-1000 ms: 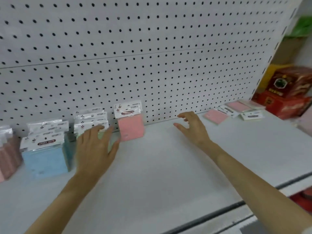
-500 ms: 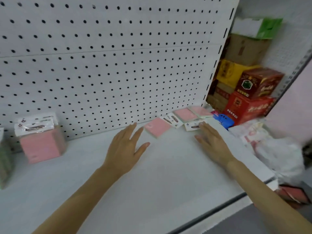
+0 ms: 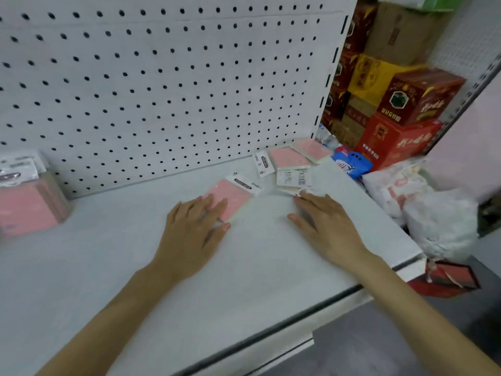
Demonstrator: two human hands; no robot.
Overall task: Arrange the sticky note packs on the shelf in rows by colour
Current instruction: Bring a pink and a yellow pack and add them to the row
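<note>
— So, where are the hands from where you stand?
— Both are palm down over the white metal shelf (image 3: 244, 280). The left hand (image 3: 193, 232) lays straight fingers on a flat pink sticky note pack with a white header card (image 3: 233, 196). That pack lies slantwise near the middle of the shelf, a little out from the white perforated back panel (image 3: 162, 77)
— Is it gripping the pack?
— No, the fingers just rest on top, and the thumb lies on the shelf beside it. The right hand (image 3: 325, 226) is spread flat too, with nothing in its grasp. Its fingertips reach the near edge of a label-up pack with white printed paper (image 3: 294, 180)
— And the other packs?
— Toward the back right a green-edged pink pack (image 3: 288, 158) lies flat, with a corner pink pack (image 3: 311, 149) just beside it at the shelf's end. At the far left, well apart, a bunch of upright pink packs (image 3: 27, 207) stands against the panel
— What's past the shelf end?
— Stacked red cartons (image 3: 401, 137), a blue packet (image 3: 352, 164) and white plastic bags (image 3: 433, 213)
</note>
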